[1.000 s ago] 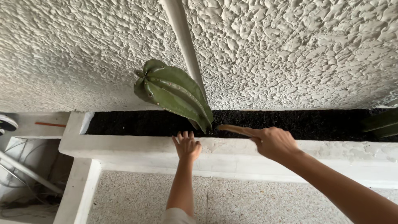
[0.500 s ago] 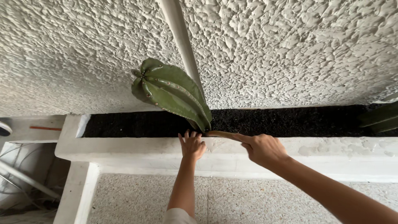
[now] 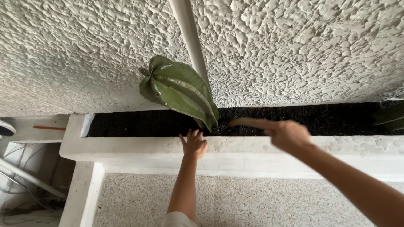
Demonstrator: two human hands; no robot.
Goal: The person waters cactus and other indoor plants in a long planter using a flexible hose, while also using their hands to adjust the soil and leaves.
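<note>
The cactus (image 3: 181, 90) leans in the soil (image 3: 139, 124) of the white planter (image 3: 139, 148), not yet upright. The left hand (image 3: 194, 143) rests open on the rim; the right hand (image 3: 289, 134) grips a wooden stick (image 3: 248, 122) beside the base.

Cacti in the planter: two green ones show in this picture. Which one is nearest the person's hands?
The ribbed cactus leaning at the middle, by the white pipe. Both the left hand and right hand are at its base; the other cactus sits at the far right edge.
</note>
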